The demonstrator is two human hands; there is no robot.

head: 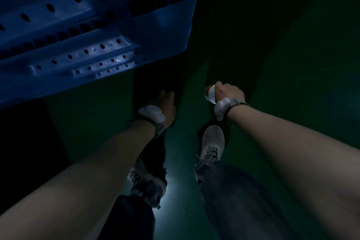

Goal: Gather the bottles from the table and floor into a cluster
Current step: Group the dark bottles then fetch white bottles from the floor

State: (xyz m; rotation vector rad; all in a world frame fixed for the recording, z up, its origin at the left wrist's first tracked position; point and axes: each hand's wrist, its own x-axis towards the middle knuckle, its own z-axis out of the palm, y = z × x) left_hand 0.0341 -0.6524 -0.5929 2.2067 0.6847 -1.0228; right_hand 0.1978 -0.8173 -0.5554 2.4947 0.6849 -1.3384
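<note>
Above green floor (272,84), right hand (228,92) grips bottle (210,93).

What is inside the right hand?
The right hand is closed around a bottle; only its clear body and an orange part show past the fingers. The rest, including any cap, is covered by the hand.

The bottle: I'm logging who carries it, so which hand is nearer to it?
Right. The right hand is wrapped around the bottle, which shows at its left side. The left hand hangs apart, further left over a dark shape, grip unclear.
</note>
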